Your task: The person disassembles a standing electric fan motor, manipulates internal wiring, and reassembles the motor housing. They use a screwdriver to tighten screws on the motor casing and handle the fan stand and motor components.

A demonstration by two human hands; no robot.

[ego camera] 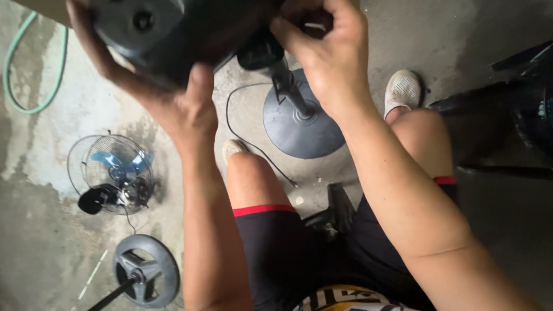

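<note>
Both arms are bare from wrist to elbow, with no sleeve, watch or ring showing on the left hand (178, 103) or the right hand (331, 57). Below the hands, the person wears loose black fabric shorts (288, 253) hemmed at each leg with a narrow red band (262, 209). Nearer the body than the forearms sits a strip of black-and-yellow patterned cloth (345, 299), perhaps a shirt hem. Beyond the hands are pale, perforated slip-on shoes (403, 89).
</note>
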